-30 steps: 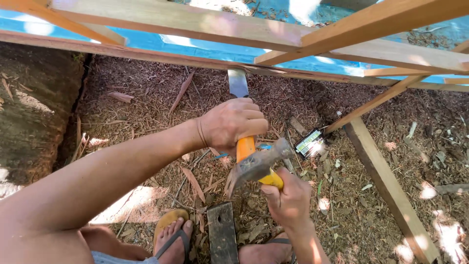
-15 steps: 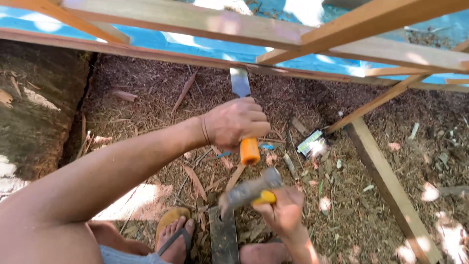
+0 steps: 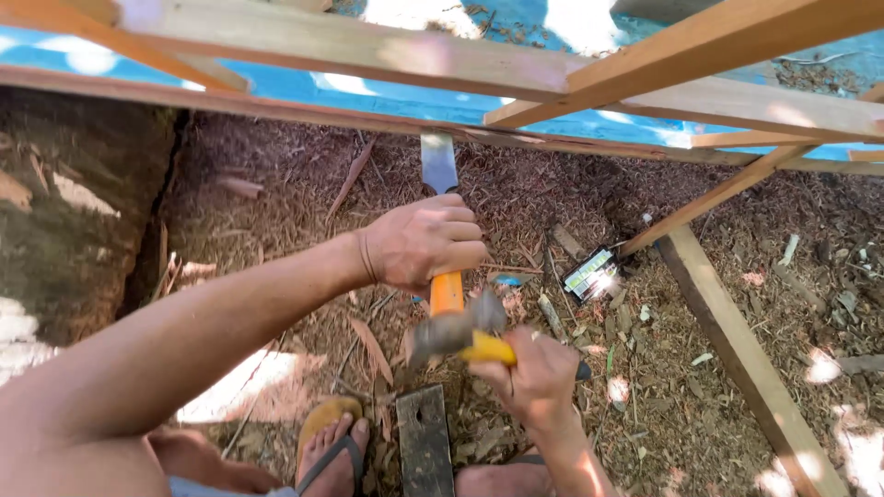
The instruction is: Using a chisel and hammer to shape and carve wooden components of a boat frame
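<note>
Gripping chisel (image 3: 440, 166) tight – left hand (image 3: 424, 241); right hand (image 3: 539, 373) fisted on hammer (image 3: 456, 333)

Outdoor woodworking spot: timber frame (image 3: 645, 87), wood chips (image 3: 276, 193)

Wood chips and bark litter the ground (image 3: 276, 202). A timber frame (image 3: 387, 55) spans the top over a blue tarp (image 3: 368, 92). A dark metal block (image 3: 425, 442) lies beside a sandalled foot (image 3: 329, 446). A small shiny packet (image 3: 591, 274) sits near a diagonal batten (image 3: 718, 193).

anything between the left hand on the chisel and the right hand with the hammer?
Head view: only the chisel's orange handle, running from the left hand down to the blurred hammer head held by the right hand. Wood-chip ground lies behind.
</note>
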